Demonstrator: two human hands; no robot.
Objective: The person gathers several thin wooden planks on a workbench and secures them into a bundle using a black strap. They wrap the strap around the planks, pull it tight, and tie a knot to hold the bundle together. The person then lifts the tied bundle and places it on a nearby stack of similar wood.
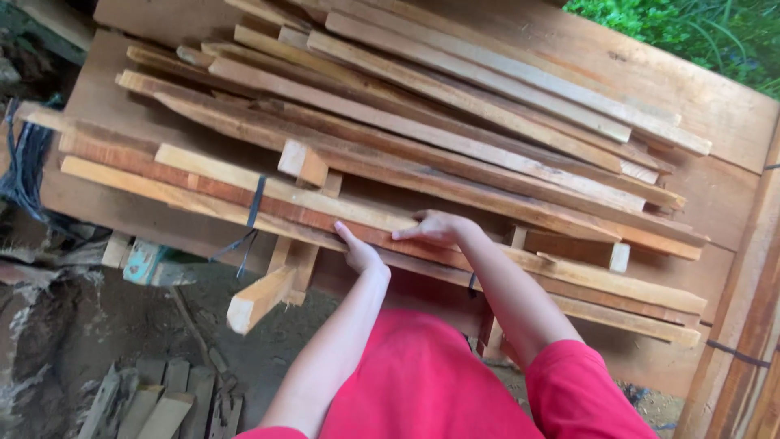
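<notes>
Broadly: a wide wooden bench (715,106), sloping across the view, loaded with a loose stack of long planks (455,122) laid roughly parallel, presumably to keep from sliding. Lower down, a reddish plank (268,203) at the near edge of the stack, bound by a dark strap (253,207). Right hand (435,229) flat and open on top of that edge; left hand (359,254) pressed up beneath it, fingers hidden, grip unclear. Below, short offcuts (154,402) on the ground.

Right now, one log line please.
left hand: under plank stack | right hand: flat on long plank | small block: on stack
</notes>
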